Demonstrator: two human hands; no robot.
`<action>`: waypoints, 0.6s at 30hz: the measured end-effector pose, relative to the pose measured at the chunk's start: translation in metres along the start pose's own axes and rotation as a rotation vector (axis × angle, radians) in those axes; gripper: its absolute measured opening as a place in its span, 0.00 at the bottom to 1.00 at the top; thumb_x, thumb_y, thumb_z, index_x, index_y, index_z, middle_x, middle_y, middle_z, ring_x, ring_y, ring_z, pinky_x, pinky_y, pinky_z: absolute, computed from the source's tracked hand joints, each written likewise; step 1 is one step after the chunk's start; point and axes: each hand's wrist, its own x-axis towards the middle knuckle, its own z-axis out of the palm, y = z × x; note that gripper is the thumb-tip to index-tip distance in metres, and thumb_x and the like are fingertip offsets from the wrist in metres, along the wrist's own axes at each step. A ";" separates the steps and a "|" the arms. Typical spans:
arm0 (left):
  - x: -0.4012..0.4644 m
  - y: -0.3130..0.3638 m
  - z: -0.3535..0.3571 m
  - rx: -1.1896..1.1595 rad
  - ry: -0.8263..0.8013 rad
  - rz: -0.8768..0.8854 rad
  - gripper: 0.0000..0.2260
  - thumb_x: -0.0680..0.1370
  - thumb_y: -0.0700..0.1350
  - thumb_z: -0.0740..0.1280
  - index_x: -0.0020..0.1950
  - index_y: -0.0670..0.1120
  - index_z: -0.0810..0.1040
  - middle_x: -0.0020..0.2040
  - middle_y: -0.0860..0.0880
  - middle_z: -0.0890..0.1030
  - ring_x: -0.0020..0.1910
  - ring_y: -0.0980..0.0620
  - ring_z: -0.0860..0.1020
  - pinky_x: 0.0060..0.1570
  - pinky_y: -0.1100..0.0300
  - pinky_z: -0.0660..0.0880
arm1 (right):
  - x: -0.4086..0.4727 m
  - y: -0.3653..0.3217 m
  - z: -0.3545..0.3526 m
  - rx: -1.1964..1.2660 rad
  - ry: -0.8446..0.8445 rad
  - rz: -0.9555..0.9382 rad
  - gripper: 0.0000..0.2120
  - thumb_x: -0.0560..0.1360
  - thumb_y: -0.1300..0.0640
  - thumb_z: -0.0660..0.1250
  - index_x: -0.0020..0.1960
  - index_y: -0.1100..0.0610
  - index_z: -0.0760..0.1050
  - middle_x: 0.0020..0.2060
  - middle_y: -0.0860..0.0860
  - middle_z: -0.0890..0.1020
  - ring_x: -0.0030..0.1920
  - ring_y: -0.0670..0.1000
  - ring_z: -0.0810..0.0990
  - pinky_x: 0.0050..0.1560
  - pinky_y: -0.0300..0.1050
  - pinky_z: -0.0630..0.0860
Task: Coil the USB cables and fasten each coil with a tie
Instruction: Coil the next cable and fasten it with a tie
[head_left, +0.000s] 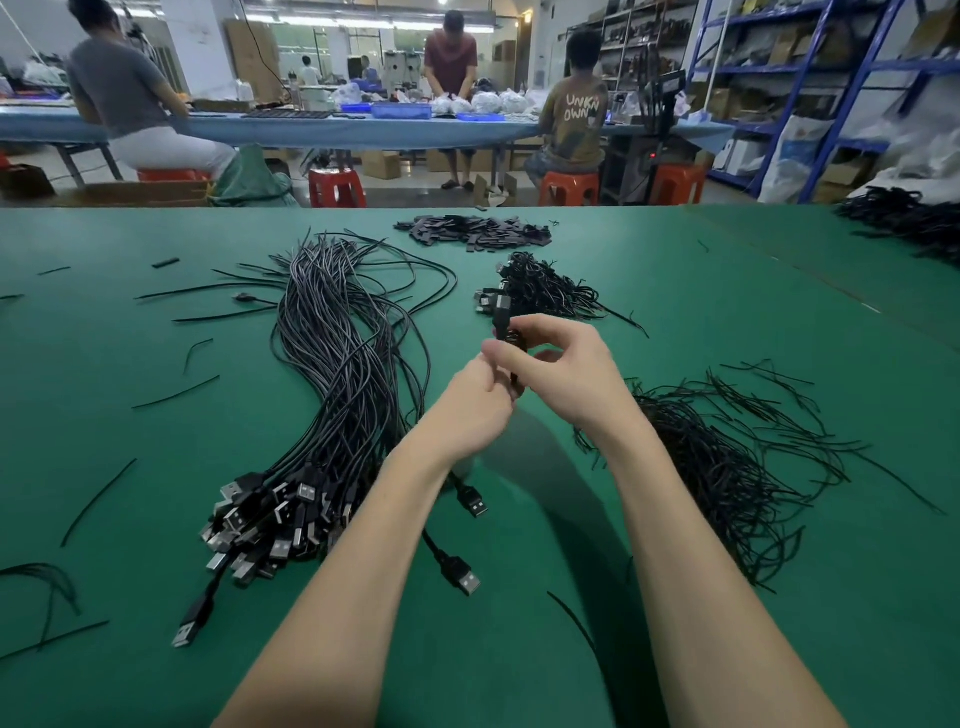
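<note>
as both hands meet above the green table (130, 364), the right hand (566, 379) grips a small coiled cable (511, 338) while the left hand (480, 400) pinches beneath it, likely fastening a tie; loose ties (727, 467) lie right, uncoiled cables (337, 374) left.

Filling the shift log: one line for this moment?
left hand: pinches tie | right hand: grips coiled cable | step: fastening | uncoiled bundle: on table

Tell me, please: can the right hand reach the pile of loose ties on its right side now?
Probably not at once. The right hand is busy pinching the coiled cable together with the left hand. The pile of ties lies close beside the right forearm with nothing between, so once the hand lets go the way looks free.
</note>
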 end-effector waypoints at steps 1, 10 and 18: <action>0.001 -0.002 0.002 0.076 0.012 0.000 0.12 0.84 0.42 0.50 0.60 0.44 0.72 0.44 0.49 0.76 0.38 0.53 0.72 0.36 0.61 0.69 | 0.001 0.002 0.003 -0.041 0.060 -0.001 0.07 0.72 0.49 0.78 0.40 0.41 0.81 0.35 0.39 0.84 0.34 0.44 0.81 0.43 0.40 0.79; 0.001 -0.007 0.027 -0.129 0.134 0.040 0.05 0.85 0.48 0.53 0.50 0.56 0.61 0.40 0.52 0.75 0.28 0.63 0.70 0.34 0.59 0.66 | 0.002 0.016 -0.014 0.122 0.131 0.167 0.04 0.76 0.56 0.75 0.44 0.54 0.83 0.25 0.47 0.80 0.24 0.44 0.76 0.31 0.37 0.73; -0.008 -0.008 0.030 -0.707 0.301 -0.264 0.08 0.84 0.35 0.52 0.49 0.47 0.63 0.38 0.47 0.71 0.29 0.55 0.65 0.23 0.65 0.60 | -0.001 0.020 -0.050 -0.746 -0.144 0.469 0.12 0.73 0.44 0.73 0.50 0.51 0.84 0.49 0.51 0.85 0.50 0.54 0.81 0.48 0.44 0.76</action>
